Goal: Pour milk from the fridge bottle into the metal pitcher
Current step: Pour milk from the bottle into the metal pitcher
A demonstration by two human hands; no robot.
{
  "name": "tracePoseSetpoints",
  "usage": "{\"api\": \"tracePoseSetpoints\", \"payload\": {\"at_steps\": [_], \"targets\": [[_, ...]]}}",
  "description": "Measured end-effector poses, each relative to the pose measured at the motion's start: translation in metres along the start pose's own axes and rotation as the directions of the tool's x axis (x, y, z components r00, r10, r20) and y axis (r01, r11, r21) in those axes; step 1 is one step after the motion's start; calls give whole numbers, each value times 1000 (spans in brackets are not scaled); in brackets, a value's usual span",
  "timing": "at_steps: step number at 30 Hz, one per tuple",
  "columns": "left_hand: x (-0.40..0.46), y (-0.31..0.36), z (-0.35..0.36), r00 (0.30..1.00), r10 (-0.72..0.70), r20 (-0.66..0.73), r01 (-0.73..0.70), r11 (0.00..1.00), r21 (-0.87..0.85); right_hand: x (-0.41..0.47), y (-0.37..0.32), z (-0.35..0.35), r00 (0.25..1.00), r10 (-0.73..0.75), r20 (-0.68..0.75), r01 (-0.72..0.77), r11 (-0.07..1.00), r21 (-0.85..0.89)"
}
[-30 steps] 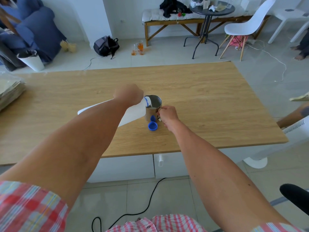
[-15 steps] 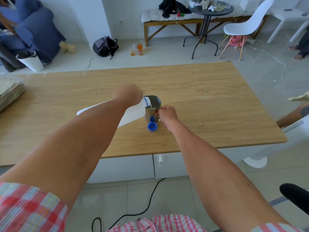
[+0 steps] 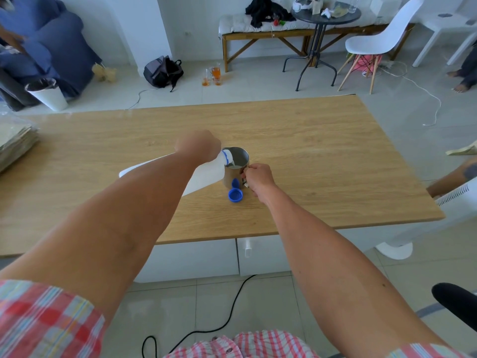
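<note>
Pouring is under way near the middle of a wooden table [image 3: 309,140]. A metal pitcher [image 3: 236,167] stands upright there and serves as the landmark. To its left, a white plastic milk bottle [image 3: 206,174] lies tipped almost flat, its blue-ringed mouth over the pitcher's near-left rim, with white milk visible inside the pitcher. The left hand [image 3: 198,146] sits over the bottle's neck end, knuckles up; its fingers curl out of sight, so the exact grip cannot be told, though it plainly carries the bottle. The right hand [image 3: 258,177] is on the pitcher's right side, fingers curled around the handle, steadying it. A blue cap [image 3: 235,195] lies on the table just in front of the pitcher.

The bottle looks large and thin-walled, so it will likely feel heavy toward its raised base, give a little when squeezed, and shift weight as milk runs out; holding near the neck gives control of the mouth. The pitcher is rigid, smooth and probably slick, best held by its handle.

The table's edges lie well away from the pitcher on every side. Bare wood stretches behind and right of it. A stack of papers [image 3: 15,143] rests far left of it, at the table's left edge.
</note>
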State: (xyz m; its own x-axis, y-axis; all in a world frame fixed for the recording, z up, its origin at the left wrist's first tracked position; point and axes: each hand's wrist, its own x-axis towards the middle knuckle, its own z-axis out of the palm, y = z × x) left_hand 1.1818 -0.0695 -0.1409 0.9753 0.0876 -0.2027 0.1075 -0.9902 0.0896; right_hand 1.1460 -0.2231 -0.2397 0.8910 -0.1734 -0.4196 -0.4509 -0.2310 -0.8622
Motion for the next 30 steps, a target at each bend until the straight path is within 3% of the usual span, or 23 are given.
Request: {"api": "tracePoseSetpoints", "payload": {"at_steps": [30], "targets": [[2, 0, 0, 1000, -13, 16, 13, 1000, 7, 1, 0, 0, 1000, -11, 8, 11, 1000, 2]]}}
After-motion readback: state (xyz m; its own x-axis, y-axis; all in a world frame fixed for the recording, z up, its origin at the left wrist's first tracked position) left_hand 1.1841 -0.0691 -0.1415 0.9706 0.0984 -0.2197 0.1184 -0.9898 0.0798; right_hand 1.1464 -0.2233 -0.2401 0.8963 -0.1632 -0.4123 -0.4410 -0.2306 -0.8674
